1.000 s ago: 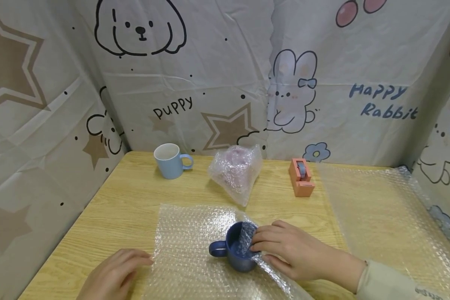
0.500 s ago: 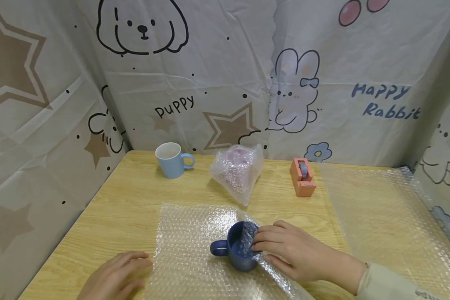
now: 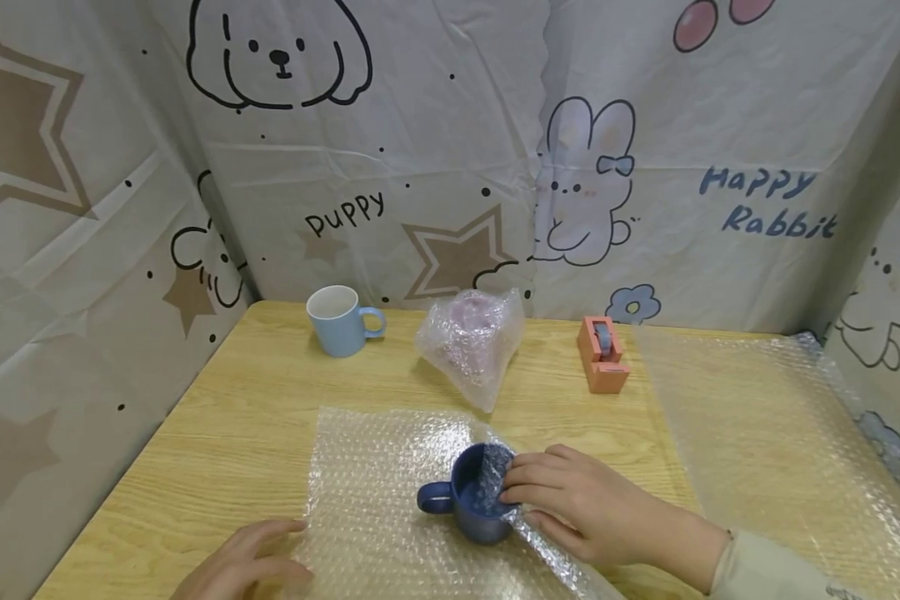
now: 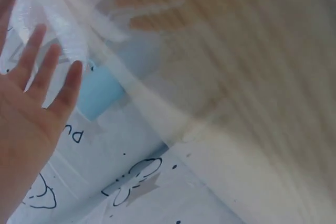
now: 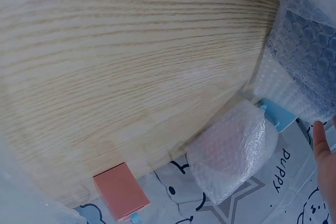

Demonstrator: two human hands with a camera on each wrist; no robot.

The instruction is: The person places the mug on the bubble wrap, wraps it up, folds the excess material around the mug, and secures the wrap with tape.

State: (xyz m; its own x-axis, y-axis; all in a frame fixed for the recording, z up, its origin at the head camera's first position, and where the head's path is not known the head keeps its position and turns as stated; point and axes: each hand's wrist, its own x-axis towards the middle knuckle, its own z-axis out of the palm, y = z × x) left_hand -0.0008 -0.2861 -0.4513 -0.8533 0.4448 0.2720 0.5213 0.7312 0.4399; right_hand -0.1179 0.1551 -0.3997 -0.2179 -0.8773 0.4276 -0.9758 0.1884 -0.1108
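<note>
A dark blue mug (image 3: 480,521) stands on a sheet of bubble wrap (image 3: 367,500), its handle turned left. The sheet's right side is folded up over the mug's rim and into its mouth. My right hand (image 3: 588,500) holds that fold at the rim, fingers curved over it and thumb lower on the outside. In the right wrist view, the mug shows blue through the bubble wrap (image 5: 310,40). At the sheet's left edge is my left hand (image 3: 243,562), fingers extended and thumb apart, holding nothing. The left wrist view shows this hand (image 4: 31,114) with its fingers spread.
A light blue mug (image 3: 341,325) stands at the back left. Beside it sits a pink object (image 3: 472,342) wrapped in bubble wrap. An orange tape dispenser (image 3: 603,358) is farther right. More bubble wrap (image 3: 780,425) covers the table's right side. Printed cloth (image 3: 435,150) hangs behind.
My left hand has shifted slightly toward the near edge and right, its thumb now spread away from the fingers. My right hand and the dark blue mug have stayed in place.
</note>
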